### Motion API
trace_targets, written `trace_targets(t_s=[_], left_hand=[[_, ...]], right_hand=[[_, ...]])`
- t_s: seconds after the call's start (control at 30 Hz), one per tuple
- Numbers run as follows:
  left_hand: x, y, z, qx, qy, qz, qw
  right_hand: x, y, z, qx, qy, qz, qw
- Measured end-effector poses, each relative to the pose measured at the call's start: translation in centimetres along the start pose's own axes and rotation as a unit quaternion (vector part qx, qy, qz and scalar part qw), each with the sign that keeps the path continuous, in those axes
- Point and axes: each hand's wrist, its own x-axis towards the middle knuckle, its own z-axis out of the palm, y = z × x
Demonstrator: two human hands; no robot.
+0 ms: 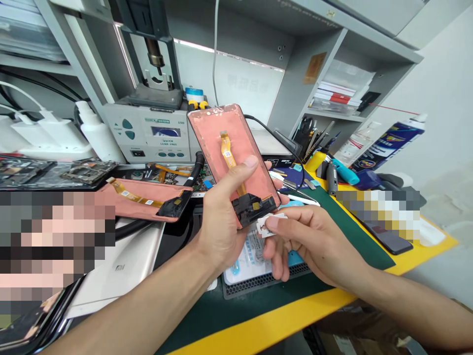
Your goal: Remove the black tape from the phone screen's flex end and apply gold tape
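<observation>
The left hand (223, 212) grips a thin, rectangular screen panel (242, 143) from below, its thumb pressed flat on the panel's back and its fingertips showing past the far edge. The panel is held tilted above the bench (266, 323), roughly in the middle of the view. Its back is a matte, coppery-pink sheet with rounded corners and a rough, speckled strip along the top. A flexible golden ribbon cable (226, 150) curves down it towards a glossy black section (246, 211) at the lower end.

The right hand (291, 231) pinches a small, flat white piece (269, 226) with dark markings between thumb and forefinger, the other fingers loosely curled. The piece sits at the panel's lower corner; whether the two touch cannot be told.

Below the hands, a smooth white-and-blue pad (240, 268) lies over a black mat (246, 288) with honeycomb perforations. The bench has a dark green surface and a broad yellow border. To the left rests a second coppery panel (172, 190), also with a golden ribbon. Behind stands a boxy grey station (166, 116), beside a smooth white plastic bottle (98, 133).
</observation>
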Motion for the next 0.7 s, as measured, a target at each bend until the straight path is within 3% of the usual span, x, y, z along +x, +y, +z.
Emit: trace_targets(t_s=[0.7], left_hand=[[-0.06,-0.05,0.26,0.012,0.009,0.003,1.0]], right_hand=[[0.02,0.14,0.11,0.011,-0.003,-0.01,1.0]])
